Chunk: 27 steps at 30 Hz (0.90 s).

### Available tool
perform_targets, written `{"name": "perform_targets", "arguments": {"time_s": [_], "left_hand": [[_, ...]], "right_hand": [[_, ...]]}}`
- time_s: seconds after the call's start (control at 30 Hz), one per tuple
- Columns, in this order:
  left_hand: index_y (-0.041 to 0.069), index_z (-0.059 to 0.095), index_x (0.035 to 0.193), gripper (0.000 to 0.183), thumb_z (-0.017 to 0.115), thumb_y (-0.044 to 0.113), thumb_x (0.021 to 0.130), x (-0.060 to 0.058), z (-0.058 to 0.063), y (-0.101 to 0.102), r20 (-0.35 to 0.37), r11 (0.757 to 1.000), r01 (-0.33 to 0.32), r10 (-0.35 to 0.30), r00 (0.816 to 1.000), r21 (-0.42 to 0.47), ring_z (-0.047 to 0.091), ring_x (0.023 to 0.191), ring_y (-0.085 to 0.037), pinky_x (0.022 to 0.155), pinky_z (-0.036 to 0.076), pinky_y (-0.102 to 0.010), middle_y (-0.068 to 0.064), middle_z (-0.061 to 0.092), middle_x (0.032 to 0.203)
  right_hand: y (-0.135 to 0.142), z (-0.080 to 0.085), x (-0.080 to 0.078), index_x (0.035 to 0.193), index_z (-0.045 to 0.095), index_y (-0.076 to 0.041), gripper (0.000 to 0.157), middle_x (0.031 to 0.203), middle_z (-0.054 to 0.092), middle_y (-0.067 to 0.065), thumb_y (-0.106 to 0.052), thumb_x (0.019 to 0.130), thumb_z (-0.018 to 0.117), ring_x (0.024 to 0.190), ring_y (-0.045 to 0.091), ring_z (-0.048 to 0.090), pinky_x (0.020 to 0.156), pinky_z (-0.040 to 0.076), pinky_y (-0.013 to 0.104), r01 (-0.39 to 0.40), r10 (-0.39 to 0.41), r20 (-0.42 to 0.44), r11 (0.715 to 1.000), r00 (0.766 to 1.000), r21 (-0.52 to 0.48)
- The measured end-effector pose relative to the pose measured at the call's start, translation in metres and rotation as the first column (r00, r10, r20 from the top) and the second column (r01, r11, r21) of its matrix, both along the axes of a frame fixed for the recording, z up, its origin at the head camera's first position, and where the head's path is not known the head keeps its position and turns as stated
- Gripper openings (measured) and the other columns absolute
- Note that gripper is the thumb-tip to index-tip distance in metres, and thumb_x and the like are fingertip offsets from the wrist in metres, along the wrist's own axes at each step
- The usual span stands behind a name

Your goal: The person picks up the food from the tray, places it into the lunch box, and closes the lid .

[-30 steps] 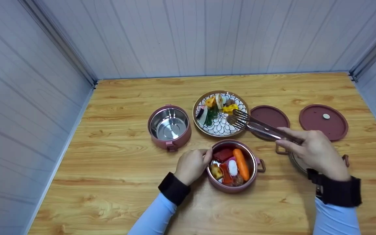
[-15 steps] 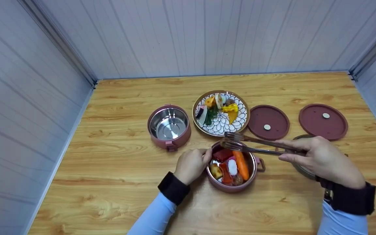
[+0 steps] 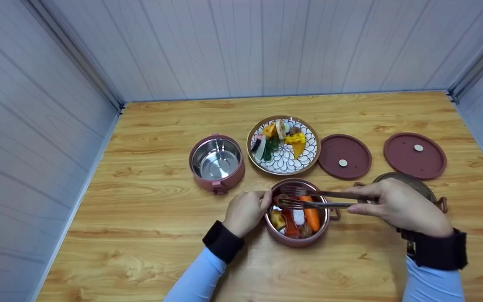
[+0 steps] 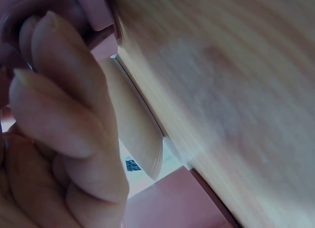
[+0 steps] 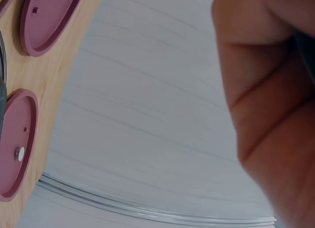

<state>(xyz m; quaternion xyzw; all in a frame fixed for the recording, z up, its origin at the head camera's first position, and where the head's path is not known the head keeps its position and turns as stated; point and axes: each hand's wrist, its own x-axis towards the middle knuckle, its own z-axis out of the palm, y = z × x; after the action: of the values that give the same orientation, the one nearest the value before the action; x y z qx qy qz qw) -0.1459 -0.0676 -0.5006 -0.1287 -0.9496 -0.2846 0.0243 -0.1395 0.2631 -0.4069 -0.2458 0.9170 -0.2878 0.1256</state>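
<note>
My left hand [image 3: 245, 212] holds the left side of a pink steel-lined pot [image 3: 296, 242]; in the left wrist view its fingers [image 4: 69, 114] curl at the pot's handle. My right hand [image 3: 405, 205] grips brown fork-tipped tongs [image 3: 329, 205], which reach into the pot from the right. A brown meatball-like piece [image 3: 282, 200] is at their tips, inside the pot. Around it lie a carrot [image 3: 312, 218], a white piece [image 3: 298, 217], red strips [image 3: 290, 226], a yellow-brown piece [image 3: 277, 219] and a brown ball [image 3: 305, 231].
A patterned plate [image 3: 283, 167] with several toy foods stands behind the pot. An empty pink pot [image 3: 235, 178] sits to the left. Two maroon lids [image 3: 350, 147] [image 3: 413, 161] lie at the right, and a dark pan [image 3: 417, 184] is partly hidden under my right hand.
The tongs have carried the brown piece from the plate toward me, over the pot's rim and down into the pot. My left hand has stayed on the pot.
</note>
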Motion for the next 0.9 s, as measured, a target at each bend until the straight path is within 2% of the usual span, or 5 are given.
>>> {"name": "perform_targets", "arguments": {"time_s": [0.23,0.47,0.63,0.77,0.9], "left_hand": [[0.018,0.074,0.082,0.043,0.043,0.036,0.105,0.0,0.001,0.0,0.01,1.0,-0.002,0.003,1.0,-0.006,0.068,0.073,-0.029,0.059,0.048,-0.043,-0.003,0.07,0.073],[0.018,0.071,0.076,0.044,0.043,0.036,0.105,0.0,0.001,0.0,0.012,1.0,0.0,0.0,1.0,-0.001,0.068,0.071,-0.027,0.059,0.047,-0.042,0.0,0.064,0.065],[0.018,0.066,0.071,0.044,0.043,0.035,0.105,0.0,0.0,0.0,0.014,1.0,0.0,0.0,1.0,0.005,0.067,0.07,-0.028,0.058,0.047,-0.041,0.0,0.061,0.062],[0.019,0.063,0.068,0.045,0.043,0.035,0.105,0.0,0.0,0.0,0.014,1.0,0.0,0.0,1.0,0.004,0.067,0.068,-0.03,0.056,0.046,-0.041,-0.001,0.06,0.061],[0.019,0.063,0.067,0.045,0.043,0.035,0.105,0.0,0.0,0.0,0.011,1.0,0.0,0.0,1.0,0.003,0.066,0.067,-0.03,0.056,0.046,-0.041,-0.002,0.06,0.061]], "right_hand": [[-0.006,-0.004,-0.004,0.122,0.072,-0.02,0.05,0.087,0.069,-0.01,-0.055,0.087,0.067,0.045,0.003,0.034,0.044,0.031,0.022,-0.009,0.006,0.042,0.999,0.999,0.053],[-0.009,-0.006,-0.006,0.121,0.073,-0.02,0.049,0.084,0.067,-0.011,-0.054,0.086,0.069,0.047,0.004,0.036,0.044,0.032,0.022,-0.003,-0.001,0.065,0.998,0.998,0.063],[-0.007,-0.004,-0.004,0.125,0.071,-0.022,0.053,0.068,0.056,-0.013,-0.056,0.085,0.069,0.044,0.003,0.033,0.043,0.031,0.021,-0.002,-0.002,0.06,0.998,0.998,0.07],[-0.001,0.0,0.0,0.129,0.068,-0.02,0.056,0.061,0.047,-0.012,-0.056,0.086,0.069,0.043,0.003,0.032,0.042,0.032,0.022,0.004,-0.007,0.035,0.998,0.999,0.064],[0.005,0.003,0.003,0.127,0.069,-0.018,0.049,0.072,0.059,-0.012,-0.047,0.088,0.071,0.05,0.003,0.043,0.046,0.037,0.023,0.044,-0.044,-0.059,0.999,0.997,0.012]]}}
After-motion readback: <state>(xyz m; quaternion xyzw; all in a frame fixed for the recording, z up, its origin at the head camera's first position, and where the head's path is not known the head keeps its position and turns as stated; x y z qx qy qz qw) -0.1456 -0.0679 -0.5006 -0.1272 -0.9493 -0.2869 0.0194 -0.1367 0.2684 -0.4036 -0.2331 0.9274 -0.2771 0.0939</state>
